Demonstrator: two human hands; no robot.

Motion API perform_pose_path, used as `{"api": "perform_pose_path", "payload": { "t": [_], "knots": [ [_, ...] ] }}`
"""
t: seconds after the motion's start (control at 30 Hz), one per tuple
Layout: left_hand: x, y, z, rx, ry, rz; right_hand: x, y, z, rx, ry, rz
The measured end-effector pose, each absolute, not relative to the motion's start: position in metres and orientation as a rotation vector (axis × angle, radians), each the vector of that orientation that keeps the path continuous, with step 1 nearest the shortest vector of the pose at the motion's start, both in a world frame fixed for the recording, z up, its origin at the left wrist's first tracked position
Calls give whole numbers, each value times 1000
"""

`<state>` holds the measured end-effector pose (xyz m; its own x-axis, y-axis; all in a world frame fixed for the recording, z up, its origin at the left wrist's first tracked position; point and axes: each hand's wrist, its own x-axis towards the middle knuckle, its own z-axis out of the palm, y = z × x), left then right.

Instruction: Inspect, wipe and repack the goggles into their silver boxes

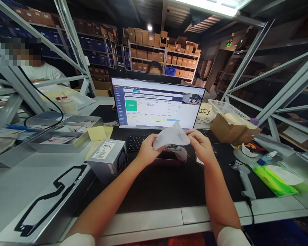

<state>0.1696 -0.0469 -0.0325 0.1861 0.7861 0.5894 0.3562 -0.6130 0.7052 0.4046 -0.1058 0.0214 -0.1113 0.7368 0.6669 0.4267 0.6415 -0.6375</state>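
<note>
A: Who has the sheet [171,135]?

B: A person at a worktop [17,176], whose left hand [147,150] grips its left side, fingers closed, while the right hand [200,143] pinches its right edge between thumb and fingers.

A: And where is it?

B: Raised between both hands, before the lower edge of a lit monitor [156,109] and above a black mat [154,194]. Crumpled wrap [181,153] shows just below (whether it joins the sheet, one cannot tell).

A: What flanks the scene?

B: At left, a grey box [109,160] stands near a keyboard [135,140], with a long box [48,201] in the foreground. At right, a scanner [243,177] lies on the mat near a green pack [272,181].

A: Anyone else?

B: One co-worker [154,70] beyond the monitor; shelved cartons [154,55] fill the background.
</note>
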Motion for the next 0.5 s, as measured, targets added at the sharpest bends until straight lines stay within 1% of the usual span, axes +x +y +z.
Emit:
{"api": "perform_pose_path", "payload": {
  "t": [0.13, 0.23, 0.33, 0.5],
  "knots": [
    [167, -50, -30, 2101, 1043, 1295, 409, -102, 18, -991, -1749, 433],
    [165, -50, -30, 2107, 1034, 1207, 408, -105, 21, -954, -1764, 383],
    [163, -50, -30, 2106, 1030, 1198, 406, -109, 24, -1000, -1778, 328],
    [161, -51, -29, 2089, 1042, 1225, 404, -110, 24, -1178, -1810, 343]
  ]
}}
